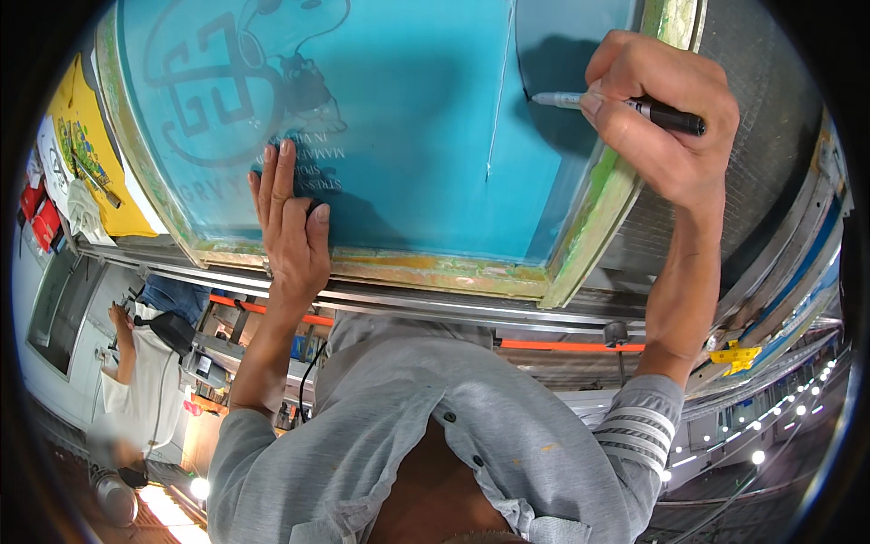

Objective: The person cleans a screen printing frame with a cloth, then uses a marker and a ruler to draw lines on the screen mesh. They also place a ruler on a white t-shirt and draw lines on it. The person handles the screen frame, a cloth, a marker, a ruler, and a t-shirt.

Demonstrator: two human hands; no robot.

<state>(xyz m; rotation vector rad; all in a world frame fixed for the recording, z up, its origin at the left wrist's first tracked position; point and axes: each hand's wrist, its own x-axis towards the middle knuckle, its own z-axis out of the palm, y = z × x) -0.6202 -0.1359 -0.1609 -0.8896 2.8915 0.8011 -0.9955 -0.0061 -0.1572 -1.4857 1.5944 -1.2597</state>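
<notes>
My right hand (pixel 671 127) grips a silver-and-black marker (pixel 566 99), its tip on the blue mesh of a screen-printing screen (pixel 435 136), where a thin dark line shows. A pale vertical line runs left of it. My left hand (pixel 290 236) rests on the screen's lower left, three fingers stretched, thumb and index bent around a small black object (pixel 314 205), mostly hidden. A faint cartoon figure and lettering show at the upper left. The screen's frame (pixel 589 227) is worn and stained green.
Yellow printed fabric (pixel 86 127) and red items (pixel 41 218) lie left. A metal rail (pixel 471 322) runs below the screen. Curved metal bars and a yellow clamp (pixel 734 358) are right. Another person (pixel 145 372) in a white top is at lower left.
</notes>
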